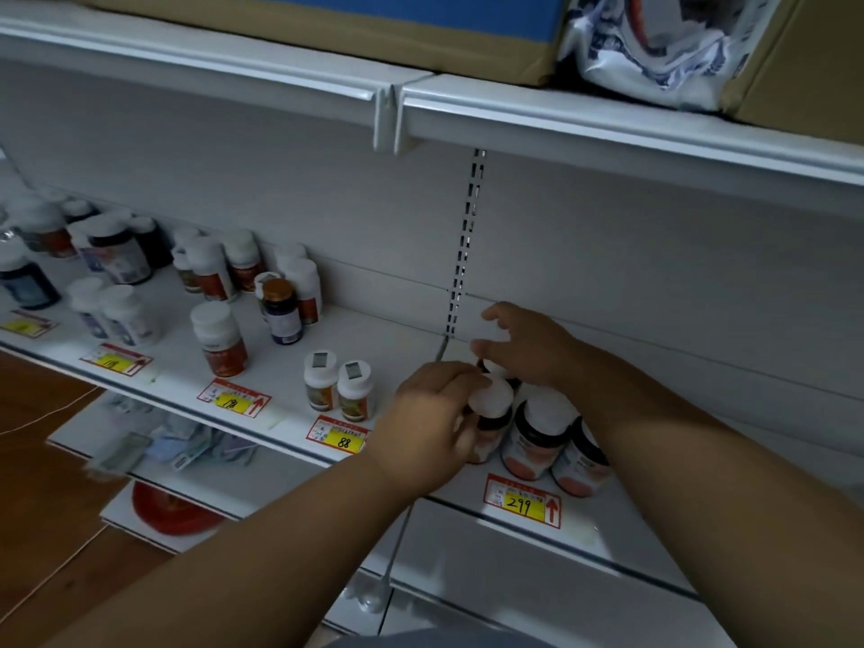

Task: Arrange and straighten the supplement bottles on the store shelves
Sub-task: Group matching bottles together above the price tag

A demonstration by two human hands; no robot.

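A white shelf [411, 334] carries supplement bottles with white caps. My left hand [432, 425] grips a dark white-capped bottle [492, 413] at the shelf's front, above the price tags. Just behind it my right hand [526, 346] curls over the cap of another bottle [486, 367], which is mostly hidden. Two more dark bottles with orange labels [537, 434] stand right beside them, under my right forearm. Two small bottles [339, 385] stand upright to the left. Further left stands an orange-labelled bottle [219, 339] and a blue bottle with a brown cap [280, 311].
Several more bottles [112, 254] crowd the shelf's far left in loose rows. Yellow price tags [523, 505] line the front rail. An upper shelf [514, 114] holds cardboard boxes and a shiny bag [654, 44]. Lower shelves hold packets [177, 449] and a red lid [173, 512].
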